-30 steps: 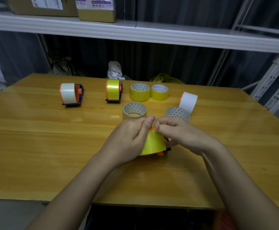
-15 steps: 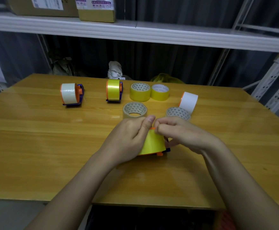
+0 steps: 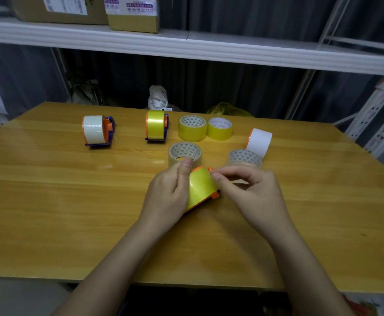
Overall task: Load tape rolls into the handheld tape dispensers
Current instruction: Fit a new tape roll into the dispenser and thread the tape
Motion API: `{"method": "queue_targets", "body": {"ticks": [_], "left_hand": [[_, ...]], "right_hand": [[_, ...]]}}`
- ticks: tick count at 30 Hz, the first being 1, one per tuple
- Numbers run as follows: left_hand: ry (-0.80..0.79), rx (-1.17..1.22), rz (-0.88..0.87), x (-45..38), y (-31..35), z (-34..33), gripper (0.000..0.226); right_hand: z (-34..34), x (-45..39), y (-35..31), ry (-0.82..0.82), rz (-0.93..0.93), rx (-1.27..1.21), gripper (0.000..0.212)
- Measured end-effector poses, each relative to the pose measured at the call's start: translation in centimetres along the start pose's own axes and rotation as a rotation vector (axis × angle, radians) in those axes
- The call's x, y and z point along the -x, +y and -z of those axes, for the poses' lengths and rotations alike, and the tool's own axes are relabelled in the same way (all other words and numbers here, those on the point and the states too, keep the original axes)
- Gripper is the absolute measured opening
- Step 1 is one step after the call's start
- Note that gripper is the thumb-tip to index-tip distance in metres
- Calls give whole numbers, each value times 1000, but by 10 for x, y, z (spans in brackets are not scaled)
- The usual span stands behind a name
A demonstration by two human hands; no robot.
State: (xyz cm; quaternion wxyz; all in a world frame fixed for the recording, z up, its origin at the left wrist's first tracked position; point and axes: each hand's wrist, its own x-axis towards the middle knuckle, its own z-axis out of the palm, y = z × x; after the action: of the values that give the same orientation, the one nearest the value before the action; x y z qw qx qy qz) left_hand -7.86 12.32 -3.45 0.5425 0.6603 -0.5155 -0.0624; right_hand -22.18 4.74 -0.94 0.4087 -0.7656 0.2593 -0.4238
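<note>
L hand (image 3: 167,192) grips the shiny yellow roll (image 3: 200,188) w/ orange dispenser; R hand (image 3: 252,190) pinches at its 1 o'clock edge.

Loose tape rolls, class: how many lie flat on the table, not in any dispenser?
4: two yellow ones at the back, a clear one behind the left hand, another behind the right hand. None seems hidden.

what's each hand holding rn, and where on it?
Left hand grips the yellow-loaded dispenser by its left side. Right hand pinches near its top edge; exact contact unclear.
</note>
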Motion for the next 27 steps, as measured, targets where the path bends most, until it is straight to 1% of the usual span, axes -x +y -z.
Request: {"method": "queue_targets", "body": {"ticks": [2,4,7,9,11,15,19,21,23,25,27], "left_hand": [[44,-13,-6,2,1,-3,57],[77,-52,-36,6,2,-8,60],[139,-133,-82,11,5,-12,57],[168,-165,-106,13,6,-14,53],[176,-175,-130,14,5,-15,47],[197,-194,-149,15,5,-17,46],[226,-199,-148,17,6,-18,35],[234,-200,-157,18,4,-19,36],[235,-209,-166,18,3,-20,38],[236,-226,-175,20,1,-20,42],[223,-233,-182,21,0,-19,48]], "right_hand": [[-8,7,-4,22,117,145,6],[-15,10,-6,50,193,253,12],[-19,13,-9,102,238,394,15],[-19,14,-11,119,227,452,16],[-17,15,-15,111,180,461,13],[-15,14,-17,90,123,458,6],[-19,16,-15,130,136,450,12],[-23,19,-14,151,135,445,14],[-25,21,-11,175,129,438,11],[-23,20,-6,174,66,343,6],[-18,19,-5,132,27,272,5]]}}
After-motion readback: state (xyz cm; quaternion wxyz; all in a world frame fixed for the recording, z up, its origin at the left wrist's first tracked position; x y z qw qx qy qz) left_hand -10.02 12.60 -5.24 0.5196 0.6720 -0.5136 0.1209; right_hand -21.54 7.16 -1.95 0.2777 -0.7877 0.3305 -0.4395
